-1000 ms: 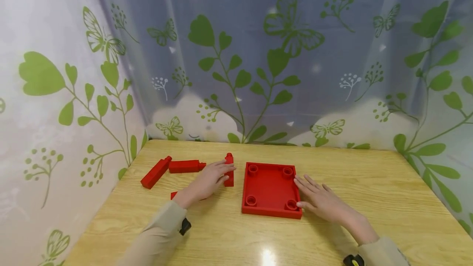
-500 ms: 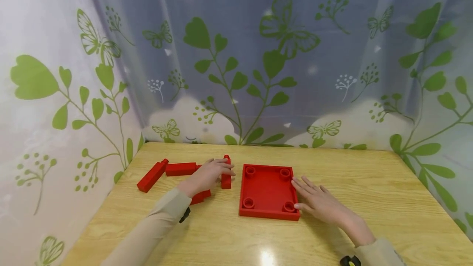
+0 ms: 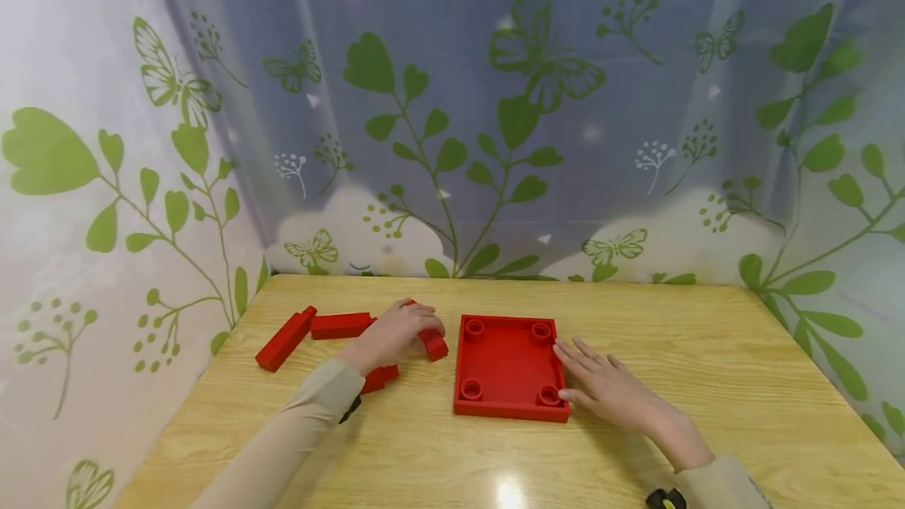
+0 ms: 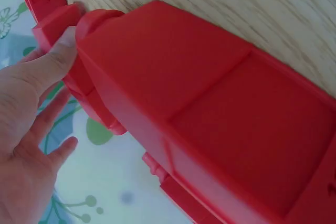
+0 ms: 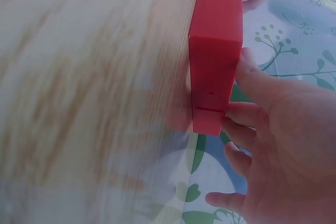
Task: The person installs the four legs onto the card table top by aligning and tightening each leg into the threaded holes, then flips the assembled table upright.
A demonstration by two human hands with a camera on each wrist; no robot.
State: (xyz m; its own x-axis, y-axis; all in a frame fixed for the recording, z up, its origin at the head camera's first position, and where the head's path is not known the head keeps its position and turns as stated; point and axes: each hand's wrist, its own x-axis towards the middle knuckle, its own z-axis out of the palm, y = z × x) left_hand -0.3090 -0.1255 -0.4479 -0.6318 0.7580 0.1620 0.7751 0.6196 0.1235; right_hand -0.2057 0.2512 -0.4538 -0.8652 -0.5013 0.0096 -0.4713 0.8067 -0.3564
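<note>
My left hand [image 3: 396, 332] grips a red toy table leg [image 3: 434, 346], which now lies aslant beneath the fingers; in the left wrist view the thumb presses on its near side. Just right of it rests a red square tabletop [image 3: 511, 360], underside up, with a raised rim and a round socket in each corner. Along its right edge my right hand [image 3: 611, 387] lies with fingers extended, the fingertips touching the rim, as the right wrist view also shows. Behind the left wrist another red leg [image 3: 382, 377] is partly hidden; it looms large in the left wrist view.
Two more red legs, one slanted [image 3: 285, 340] and one lying crosswise [image 3: 341, 326], lie at the left of the wooden table [image 3: 452, 462]. A patterned curtain [image 3: 438, 140] hangs behind the table and along its sides.
The left hand's fingers have curled round the leg, which has turned from straight to aslant. The right hand keeps its place at the tabletop's edge. The head view has shifted slightly.
</note>
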